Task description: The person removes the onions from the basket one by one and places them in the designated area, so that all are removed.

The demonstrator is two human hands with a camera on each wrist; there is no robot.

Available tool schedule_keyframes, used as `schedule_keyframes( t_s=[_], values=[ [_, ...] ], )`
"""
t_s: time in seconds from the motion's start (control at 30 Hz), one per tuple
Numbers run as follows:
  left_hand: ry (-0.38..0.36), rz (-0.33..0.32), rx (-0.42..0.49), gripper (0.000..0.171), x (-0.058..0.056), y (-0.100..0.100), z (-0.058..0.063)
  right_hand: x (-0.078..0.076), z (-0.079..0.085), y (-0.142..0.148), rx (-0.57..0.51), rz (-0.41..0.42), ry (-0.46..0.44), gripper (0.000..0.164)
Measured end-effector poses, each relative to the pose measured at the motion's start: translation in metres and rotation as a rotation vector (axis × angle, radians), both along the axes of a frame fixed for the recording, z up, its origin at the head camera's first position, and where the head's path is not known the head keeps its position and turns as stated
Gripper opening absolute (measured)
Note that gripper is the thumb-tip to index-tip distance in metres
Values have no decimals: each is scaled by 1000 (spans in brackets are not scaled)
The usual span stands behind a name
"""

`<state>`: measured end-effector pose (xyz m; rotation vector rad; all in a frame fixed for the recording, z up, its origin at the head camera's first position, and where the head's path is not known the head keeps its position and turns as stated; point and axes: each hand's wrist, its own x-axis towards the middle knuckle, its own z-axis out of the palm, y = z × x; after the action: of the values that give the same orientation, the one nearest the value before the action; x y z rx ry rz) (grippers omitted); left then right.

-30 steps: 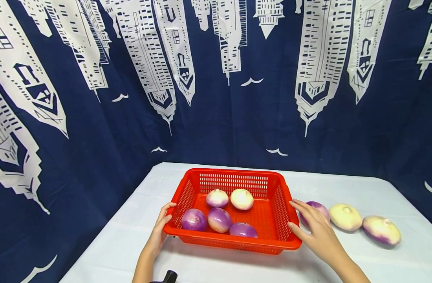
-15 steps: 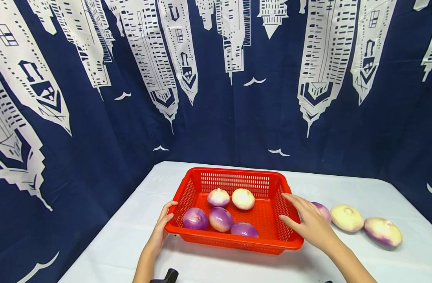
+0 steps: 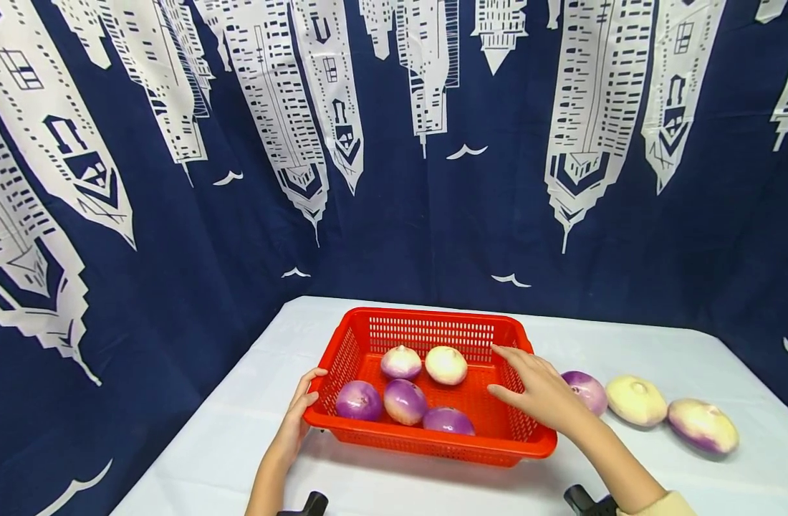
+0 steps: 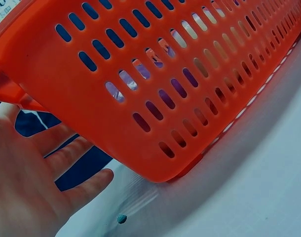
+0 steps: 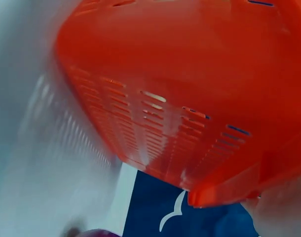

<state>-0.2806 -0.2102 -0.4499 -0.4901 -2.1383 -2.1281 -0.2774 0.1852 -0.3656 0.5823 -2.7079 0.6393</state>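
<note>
A red plastic basket (image 3: 426, 448) with slotted walls stands on the white table. My left hand (image 3: 294, 419) holds its left rim, thumb and a fingertip showing on the edge; in the left wrist view the other fingers spread beside the end wall. Inside lie several purple-and-white onions, among them a purple onion (image 3: 358, 400) at the front left and a pale onion (image 3: 445, 365) further back. My right hand (image 3: 539, 387) hovers over the basket's right side, fingers extended and thumb apart, with nothing in it. The basket's outer wall (image 5: 190, 59) fills much of the right wrist view.
Right of the basket, a purple onion (image 3: 586, 392), a cream-coloured onion (image 3: 636, 400) and a white-and-purple onion (image 3: 703, 426) lie in a row on the white table (image 3: 381, 487). A navy curtain (image 3: 394, 244) with white building prints hangs behind the table.
My right hand has left the basket's right rim and moved left and up, over the inside of the basket. My left hand stays on the left rim.
</note>
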Motion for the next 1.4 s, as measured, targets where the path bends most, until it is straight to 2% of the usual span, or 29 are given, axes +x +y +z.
schedule_keyframes(
  t_s=[0.07,0.27,0.5,0.6,0.77,1.0,1.1,1.27,1.33,1.4],
  values=[
    [14,-5,-10,41,1,0,0,-2,1,-3,15,5,-18,68],
    [-34,17,-10,39,0,1,-1,-10,3,-9,64,15,-62,70],
    [-63,35,6,45,9,6,11,-18,3,-15,119,46,-99,69],
    [-74,43,9,44,10,7,13,-20,4,-18,134,56,-116,69],
    [-39,28,-14,44,6,4,8,-23,5,-21,159,65,-138,70],
    [-69,53,9,44,-2,2,-2,-29,4,-25,200,74,-173,72],
    [-51,39,2,43,-2,1,-3,-31,3,-26,241,71,-184,73],
    [25,-15,-14,43,2,1,1,-32,3,-29,324,81,-172,74],
    [39,-19,-13,43,3,1,3,-32,2,-29,348,91,-151,75],
    [21,-16,-4,42,4,2,3,-33,0,-29,374,103,-118,75]
  ],
)
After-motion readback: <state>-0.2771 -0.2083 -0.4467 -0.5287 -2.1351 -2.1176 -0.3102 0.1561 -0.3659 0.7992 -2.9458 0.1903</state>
